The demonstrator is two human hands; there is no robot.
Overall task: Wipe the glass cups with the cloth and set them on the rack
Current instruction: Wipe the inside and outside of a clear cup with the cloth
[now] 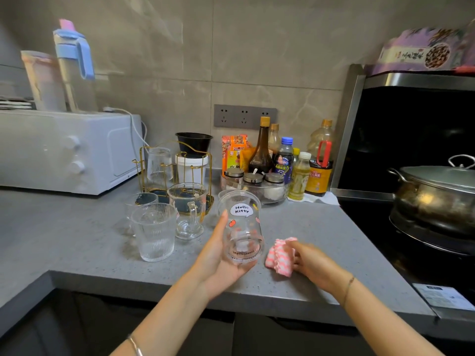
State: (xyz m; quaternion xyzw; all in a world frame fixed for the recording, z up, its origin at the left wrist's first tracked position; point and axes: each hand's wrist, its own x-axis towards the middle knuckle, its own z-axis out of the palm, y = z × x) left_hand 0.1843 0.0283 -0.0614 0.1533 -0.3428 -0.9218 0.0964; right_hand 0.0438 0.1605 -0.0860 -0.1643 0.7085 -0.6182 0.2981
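Left hand [218,255] cradles the cup [241,227] over the counter, thumb along its side, base in the palm, mouth tipped away toward the rack [174,160]. Right hand [316,263] pinches the bunched cloth [281,255] just right of the base, so it's nearest for wiping.

One head-worn wide-angle camera looks forward and down, close above the speckled grey countertop [321,227], facing the grey tiled wall [257,60].
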